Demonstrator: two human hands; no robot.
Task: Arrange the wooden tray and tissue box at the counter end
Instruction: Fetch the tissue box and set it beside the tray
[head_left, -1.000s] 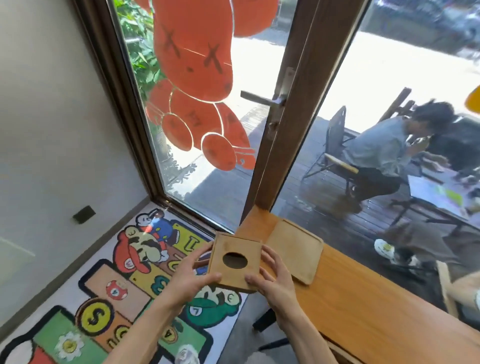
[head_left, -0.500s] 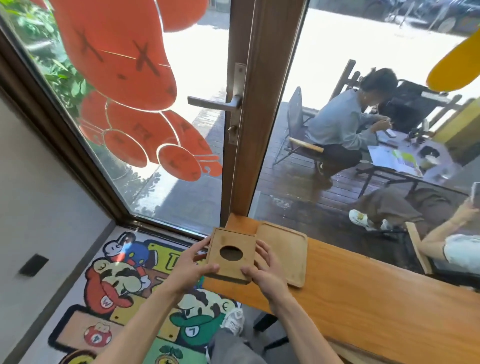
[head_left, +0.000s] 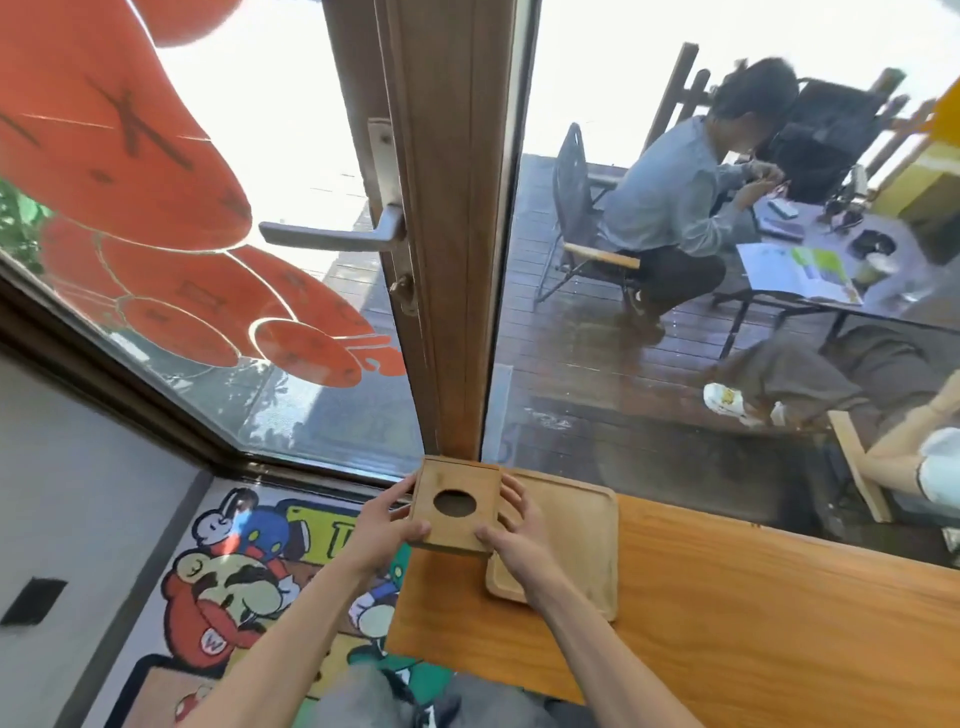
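A square wooden tissue box (head_left: 456, 501) with a round hole in its top is held at the left end of the wooden counter (head_left: 727, 613). My left hand (head_left: 387, 517) grips its left side and my right hand (head_left: 511, 530) grips its right side and near corner. Whether the box rests on the counter or hovers just above it I cannot tell. A flat wooden tray (head_left: 571, 540) with a low rim lies on the counter directly to the right of the box, partly under my right hand.
A wooden door post (head_left: 452, 260) rises just behind the box, with a metal handle (head_left: 332, 236) to its left. Glass runs along the counter's far edge; people sit outside. A cartoon floor mat (head_left: 234, 571) lies below the counter's left end.
Both hands have carried the tissue box from beyond the counter's left end to over its corner, closer to the door post and next to the tray. The tray has stayed put.
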